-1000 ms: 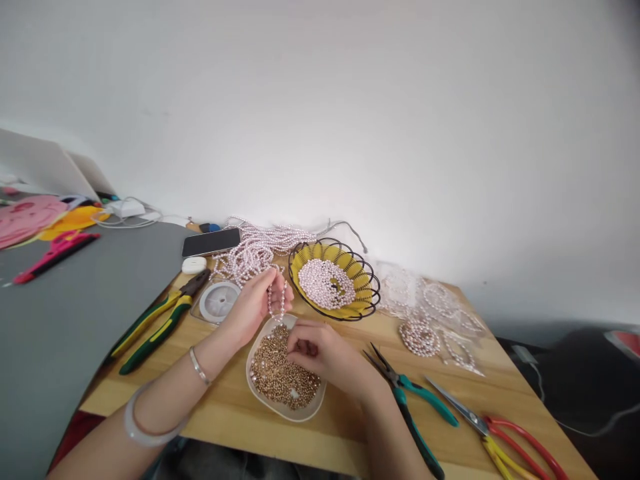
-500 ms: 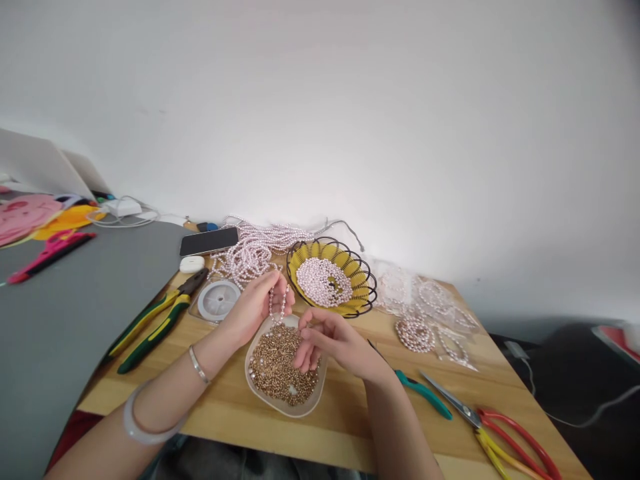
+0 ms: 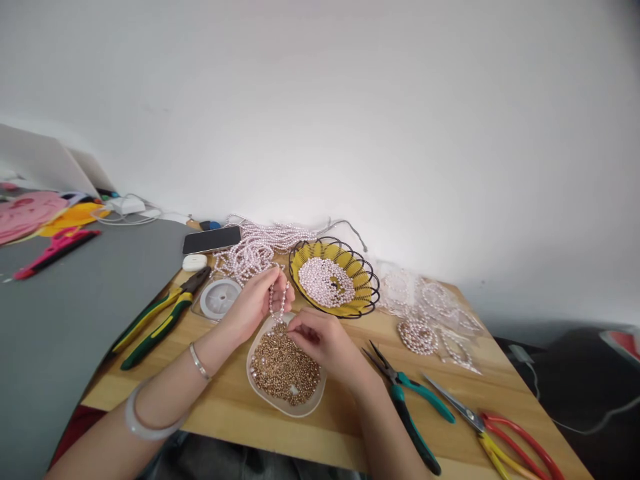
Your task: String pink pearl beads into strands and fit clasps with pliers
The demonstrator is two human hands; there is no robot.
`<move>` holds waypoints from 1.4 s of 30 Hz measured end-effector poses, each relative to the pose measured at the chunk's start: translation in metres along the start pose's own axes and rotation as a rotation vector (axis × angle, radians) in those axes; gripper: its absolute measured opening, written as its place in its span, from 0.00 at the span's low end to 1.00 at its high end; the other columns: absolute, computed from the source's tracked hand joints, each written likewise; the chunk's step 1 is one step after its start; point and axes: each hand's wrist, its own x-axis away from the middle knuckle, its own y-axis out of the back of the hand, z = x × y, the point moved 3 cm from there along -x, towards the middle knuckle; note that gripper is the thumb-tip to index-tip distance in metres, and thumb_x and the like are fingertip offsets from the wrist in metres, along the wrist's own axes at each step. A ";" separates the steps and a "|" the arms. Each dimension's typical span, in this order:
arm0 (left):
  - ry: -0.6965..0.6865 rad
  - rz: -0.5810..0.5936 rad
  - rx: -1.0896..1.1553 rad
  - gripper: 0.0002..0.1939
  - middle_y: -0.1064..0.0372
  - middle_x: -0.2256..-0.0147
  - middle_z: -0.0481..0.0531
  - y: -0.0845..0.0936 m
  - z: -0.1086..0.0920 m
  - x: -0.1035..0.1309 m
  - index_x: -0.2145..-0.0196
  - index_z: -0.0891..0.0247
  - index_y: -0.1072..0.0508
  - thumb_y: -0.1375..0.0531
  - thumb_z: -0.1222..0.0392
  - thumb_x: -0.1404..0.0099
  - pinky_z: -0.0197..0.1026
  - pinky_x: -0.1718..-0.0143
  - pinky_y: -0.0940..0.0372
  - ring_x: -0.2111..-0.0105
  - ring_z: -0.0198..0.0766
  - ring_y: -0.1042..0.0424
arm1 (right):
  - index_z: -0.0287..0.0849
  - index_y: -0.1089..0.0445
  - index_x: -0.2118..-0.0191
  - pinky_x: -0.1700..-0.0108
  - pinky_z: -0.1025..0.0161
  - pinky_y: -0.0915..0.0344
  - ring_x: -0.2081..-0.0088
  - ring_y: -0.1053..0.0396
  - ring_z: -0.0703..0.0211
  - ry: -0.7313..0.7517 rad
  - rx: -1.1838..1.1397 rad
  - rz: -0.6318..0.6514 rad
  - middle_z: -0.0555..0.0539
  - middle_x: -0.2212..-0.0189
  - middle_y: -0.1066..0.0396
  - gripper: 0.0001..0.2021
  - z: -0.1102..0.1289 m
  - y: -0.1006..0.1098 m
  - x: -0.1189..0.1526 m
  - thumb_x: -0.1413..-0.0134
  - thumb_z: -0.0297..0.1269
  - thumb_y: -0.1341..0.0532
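My left hand (image 3: 260, 300) is closed on a pale pink bead chain (image 3: 273, 303), which hangs in a loop from its fingers over a bowl. Thumb and fingers of my right hand (image 3: 320, 337) are pinched together close to the lower end of that loop; what lies between the fingertips is too small to make out. Below both hands stands a cream-coloured bowl (image 3: 286, 408) of small gold beads (image 3: 285, 367), with a few paler pieces among them. Just beyond the hands, a black wire basket (image 3: 367, 283) with a yellow lining holds coiled pink bead chain (image 3: 325, 281).
Green-yellow pliers (image 3: 165, 320), a clear spool (image 3: 219, 300), a white case (image 3: 195, 263) and a phone (image 3: 212, 240) lie left. More bead chains (image 3: 250, 257) are piled behind. Teal needle-nose pliers (image 3: 400, 383), scissors (image 3: 480, 420) and bagged bead chains (image 3: 435, 307) lie right.
My right hand has moved left, out of the bowl's right side to the hanging chain, and its fingers have closed to a pinch. The left hand stays nearly still.
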 end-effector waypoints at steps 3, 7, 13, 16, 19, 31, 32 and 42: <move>-0.013 -0.007 0.002 0.19 0.31 0.77 0.47 0.001 -0.001 0.000 0.74 0.63 0.35 0.39 0.48 0.33 0.32 0.75 0.38 0.78 0.32 0.33 | 0.43 0.28 0.67 0.66 0.65 0.42 0.71 0.38 0.61 0.022 0.050 -0.038 0.52 0.73 0.34 0.05 0.000 0.002 0.000 0.41 0.26 0.38; -0.020 -0.008 0.000 0.19 0.31 0.77 0.47 0.002 -0.002 -0.001 0.74 0.63 0.35 0.39 0.47 0.33 0.33 0.73 0.36 0.78 0.32 0.32 | 0.43 0.32 0.65 0.71 0.66 0.43 0.76 0.39 0.63 -0.019 0.018 -0.098 0.55 0.78 0.37 0.07 -0.001 0.006 0.003 0.34 0.35 0.42; -0.019 -0.013 0.006 0.20 0.31 0.77 0.47 0.005 -0.003 -0.003 0.74 0.63 0.35 0.38 0.46 0.33 0.33 0.76 0.38 0.78 0.33 0.32 | 0.43 0.33 0.58 0.73 0.67 0.37 0.78 0.34 0.64 -0.049 -0.066 -0.039 0.51 0.73 0.25 0.09 -0.006 0.006 0.004 0.29 0.39 0.47; -0.026 -0.015 0.007 0.20 0.32 0.77 0.46 0.005 -0.004 -0.003 0.74 0.63 0.35 0.38 0.46 0.34 0.32 0.76 0.38 0.79 0.32 0.32 | 0.44 0.36 0.54 0.70 0.66 0.33 0.75 0.30 0.63 -0.031 -0.070 -0.010 0.49 0.69 0.22 0.07 -0.005 0.004 0.004 0.29 0.37 0.49; -0.028 -0.014 0.003 0.20 0.32 0.77 0.47 0.004 -0.003 -0.002 0.74 0.63 0.36 0.38 0.45 0.34 0.32 0.76 0.38 0.79 0.32 0.33 | 0.45 0.35 0.55 0.66 0.65 0.31 0.71 0.27 0.62 0.007 -0.038 0.041 0.49 0.67 0.20 0.06 0.001 -0.001 0.004 0.30 0.34 0.48; -0.023 -0.017 0.004 0.19 0.31 0.77 0.48 0.004 -0.001 -0.002 0.74 0.63 0.35 0.38 0.46 0.34 0.33 0.75 0.38 0.78 0.32 0.33 | 0.40 0.27 0.56 0.57 0.56 0.28 0.63 0.25 0.58 -0.095 0.477 0.014 0.46 0.61 0.24 0.07 -0.009 -0.004 0.000 0.31 0.34 0.41; -0.022 -0.019 0.003 0.19 0.31 0.77 0.48 0.004 -0.001 -0.002 0.74 0.63 0.35 0.38 0.46 0.34 0.33 0.75 0.38 0.78 0.32 0.33 | 0.40 0.27 0.54 0.57 0.55 0.27 0.62 0.25 0.58 -0.134 0.522 0.045 0.46 0.59 0.24 0.07 -0.011 -0.006 0.000 0.32 0.37 0.40; 0.000 -0.027 -0.007 0.20 0.30 0.77 0.48 0.001 0.000 -0.001 0.74 0.63 0.36 0.38 0.45 0.35 0.32 0.75 0.38 0.78 0.32 0.33 | 0.43 0.29 0.48 0.53 0.52 0.26 0.55 0.25 0.54 -0.327 0.688 0.140 0.43 0.49 0.27 0.11 -0.013 -0.018 0.001 0.33 0.39 0.39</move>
